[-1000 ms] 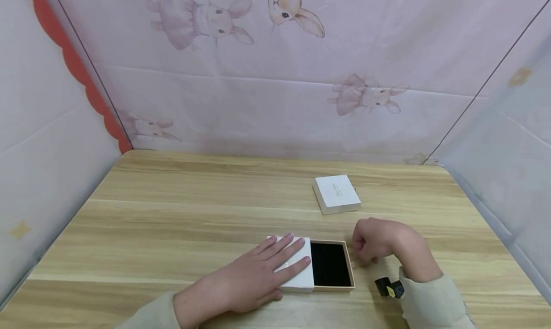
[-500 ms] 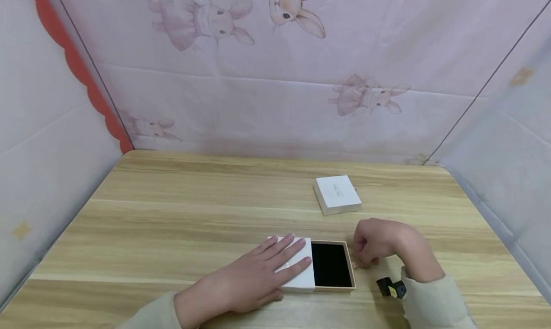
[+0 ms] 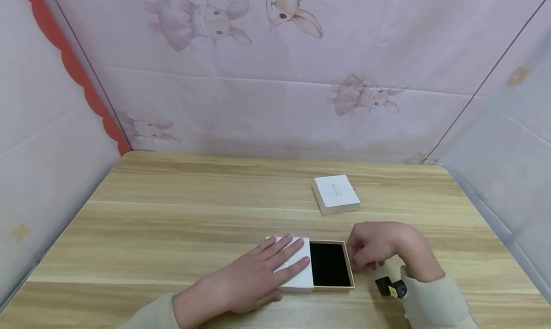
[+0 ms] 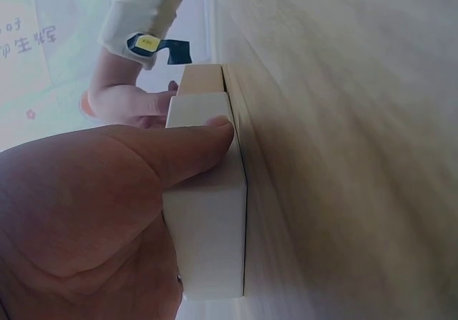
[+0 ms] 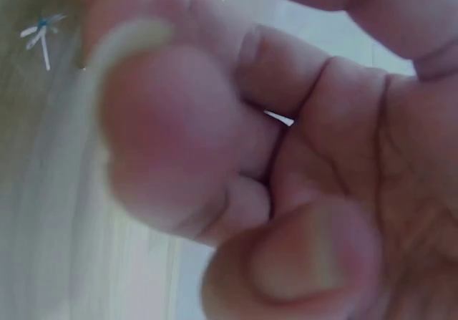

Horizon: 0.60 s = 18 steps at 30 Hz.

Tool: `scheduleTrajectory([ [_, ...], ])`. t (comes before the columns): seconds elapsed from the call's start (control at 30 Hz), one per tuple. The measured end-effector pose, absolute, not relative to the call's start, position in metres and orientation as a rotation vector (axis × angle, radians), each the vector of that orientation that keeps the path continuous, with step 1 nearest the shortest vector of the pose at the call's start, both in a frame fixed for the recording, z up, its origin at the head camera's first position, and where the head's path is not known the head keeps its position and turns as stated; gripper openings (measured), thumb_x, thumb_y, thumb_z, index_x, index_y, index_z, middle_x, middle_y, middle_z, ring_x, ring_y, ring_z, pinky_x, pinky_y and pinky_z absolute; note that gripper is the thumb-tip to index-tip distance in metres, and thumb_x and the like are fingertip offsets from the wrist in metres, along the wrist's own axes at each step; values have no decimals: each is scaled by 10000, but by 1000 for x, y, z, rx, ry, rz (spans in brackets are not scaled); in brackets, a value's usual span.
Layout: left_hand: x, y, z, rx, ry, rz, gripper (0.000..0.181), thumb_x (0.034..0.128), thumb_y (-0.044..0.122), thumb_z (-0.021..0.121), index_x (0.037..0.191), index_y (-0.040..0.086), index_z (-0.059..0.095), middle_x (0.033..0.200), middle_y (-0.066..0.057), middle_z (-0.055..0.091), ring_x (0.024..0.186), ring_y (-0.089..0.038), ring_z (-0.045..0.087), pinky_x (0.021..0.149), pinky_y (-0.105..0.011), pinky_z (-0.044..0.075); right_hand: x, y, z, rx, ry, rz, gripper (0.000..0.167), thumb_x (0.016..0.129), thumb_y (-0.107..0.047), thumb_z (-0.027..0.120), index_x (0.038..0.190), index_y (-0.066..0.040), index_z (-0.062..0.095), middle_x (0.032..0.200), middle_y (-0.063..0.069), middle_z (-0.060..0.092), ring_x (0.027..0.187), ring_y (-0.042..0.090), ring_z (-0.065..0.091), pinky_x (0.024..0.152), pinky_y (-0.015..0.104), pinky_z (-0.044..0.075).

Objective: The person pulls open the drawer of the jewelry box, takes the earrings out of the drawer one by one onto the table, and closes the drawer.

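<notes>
A white sliding gift box [image 3: 303,279] lies on the wooden table, its tan-edged drawer [image 3: 350,271] partly out to the right. Black lining [image 3: 329,264] shows inside the drawer. My left hand [image 3: 251,276] rests on the box's sleeve with straight, spread fingers. In the left wrist view its thumb [image 4: 215,137] presses the sleeve's white side. Beside the drawer's right end is my right hand [image 3: 374,245], fingers loosely bent; whether they touch the drawer is hidden. Thumb and index finger are apart in the right wrist view, with nothing seen between them.
A second white box [image 3: 337,195], closed and with small printed writing, lies farther back on the table [image 3: 172,214]. A small black device [image 3: 391,288] with a yellow label is at the right sleeve. Rabbit-print cloth [image 3: 258,99] walls the table's back.
My right hand has shifted slightly left, up to the drawer's end, and its fingers have changed position. My left hand and both boxes look unmoved; the whole view has shifted a little.
</notes>
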<state>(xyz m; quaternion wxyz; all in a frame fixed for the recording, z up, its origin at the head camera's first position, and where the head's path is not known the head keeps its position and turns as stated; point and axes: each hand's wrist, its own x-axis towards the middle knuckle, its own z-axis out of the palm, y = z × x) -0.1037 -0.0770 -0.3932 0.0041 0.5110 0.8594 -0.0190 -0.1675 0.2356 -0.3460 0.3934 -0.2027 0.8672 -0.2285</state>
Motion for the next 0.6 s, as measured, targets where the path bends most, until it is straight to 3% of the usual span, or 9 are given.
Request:
scheduleTrajectory([
  [0.6, -103, -78, -392, 1592, 2694, -48, 772, 1013, 413, 542, 1621, 230, 103, 1687, -90, 55, 1548, -298, 63, 1233, -474, 213, -165, 226, -355, -386, 2160, -572, 197, 813, 0, 618, 620, -33, 639, 520, 2, 582, 440, 98, 517, 394, 193, 439],
])
